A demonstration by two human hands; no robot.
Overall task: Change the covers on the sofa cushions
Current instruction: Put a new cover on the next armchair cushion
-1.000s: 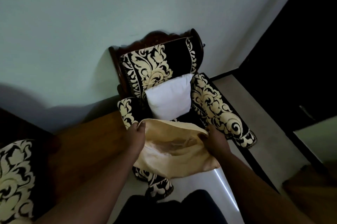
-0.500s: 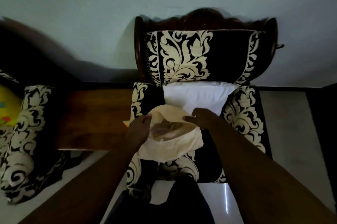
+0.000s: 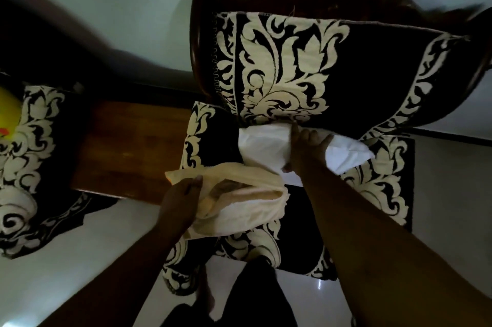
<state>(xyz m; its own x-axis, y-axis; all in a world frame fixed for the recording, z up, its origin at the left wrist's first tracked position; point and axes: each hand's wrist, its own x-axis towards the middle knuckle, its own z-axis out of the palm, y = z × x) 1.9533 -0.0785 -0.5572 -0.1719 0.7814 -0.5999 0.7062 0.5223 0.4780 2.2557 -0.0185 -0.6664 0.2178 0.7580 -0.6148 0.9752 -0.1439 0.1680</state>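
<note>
Fingers of the right hand [image 3: 306, 152] are curled over the middle of the white cushion [image 3: 263, 148], thumb below and fingertips on its upper edge, so a grip is made; those of the left hand [image 3: 181, 199] are pinched on the near rim of the cream cover [image 3: 239, 207], by which its mouth is kept agape. Armchair [image 3: 346, 73]: dark fabric with pale leaf pattern, wooden frame, set against a pale wall; both task items are borne on its seat. Side table [image 3: 127, 148]: brown wood, to the left of the chair. Second patterned seat [image 3: 29, 167]: at the left edge, partly cut off. Cushion: bare, white, wedged at the foot of the chair back, long axis running left to right across the seat; the right hand is plainly the nearer to it. Cover: just in front of the cushion and slightly to its left, the two close or perhaps touching, which cannot be settled; its opening is turned up and towards the cushion. Contents of cover: only its own inner lining is seen, no cushion yet inside. Judgement: the cushion would have to be drawn forward and leftward, narrow end first, for the mouth to be met.
</note>
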